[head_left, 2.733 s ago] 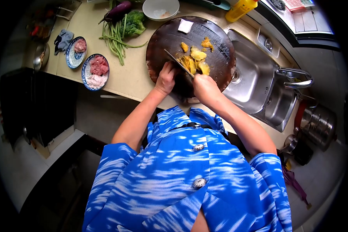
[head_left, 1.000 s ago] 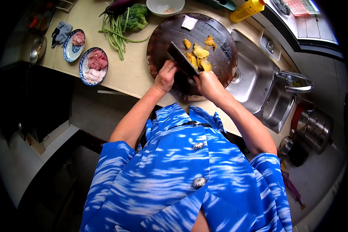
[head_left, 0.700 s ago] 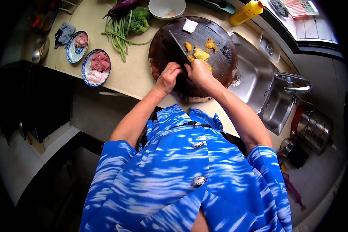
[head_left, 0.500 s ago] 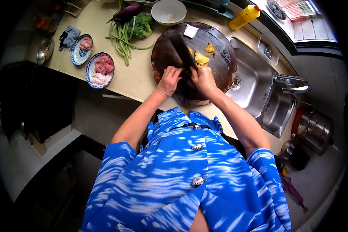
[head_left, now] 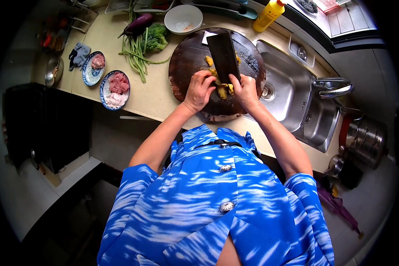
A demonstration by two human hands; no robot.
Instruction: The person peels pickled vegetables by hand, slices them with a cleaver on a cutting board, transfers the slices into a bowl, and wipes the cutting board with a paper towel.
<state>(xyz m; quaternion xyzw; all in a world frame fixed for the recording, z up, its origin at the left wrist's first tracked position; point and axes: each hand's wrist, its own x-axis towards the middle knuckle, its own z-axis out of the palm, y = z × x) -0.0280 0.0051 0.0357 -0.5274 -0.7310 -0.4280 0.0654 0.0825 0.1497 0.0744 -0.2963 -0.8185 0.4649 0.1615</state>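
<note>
My right hand [head_left: 245, 91] grips a dark broad-bladed cleaver [head_left: 224, 55], its blade tilted over the round dark chopping board [head_left: 186, 55]. At the blade's left edge, my left hand [head_left: 201, 90] has its fingers curled and slightly apart, near small yellow pieces. Whether the fingertips hold anything is too small to tell. Several yellow-brown pieces [head_left: 221, 91] lie between the hands, and another yellow piece [head_left: 209, 60] is left of the blade. The blade partly hides a white square [head_left: 205, 38] at the board's far side and more yellow bits.
A double steel sink [head_left: 286, 84] with a tap [head_left: 337, 88] adjoins the board on the right. Green beans [head_left: 137, 57], broccoli [head_left: 155, 37], an eggplant [head_left: 138, 23] and a white bowl [head_left: 183, 20] stand behind left. Two plates of meat [head_left: 119, 83] [head_left: 97, 61] and a yellow bottle [head_left: 269, 16] flank them.
The cleaver has swung to the right and its broad face now shows. Yellow pieces now show between my hands. My left hand's fingers have spread a little. The whole view has shifted slightly.
</note>
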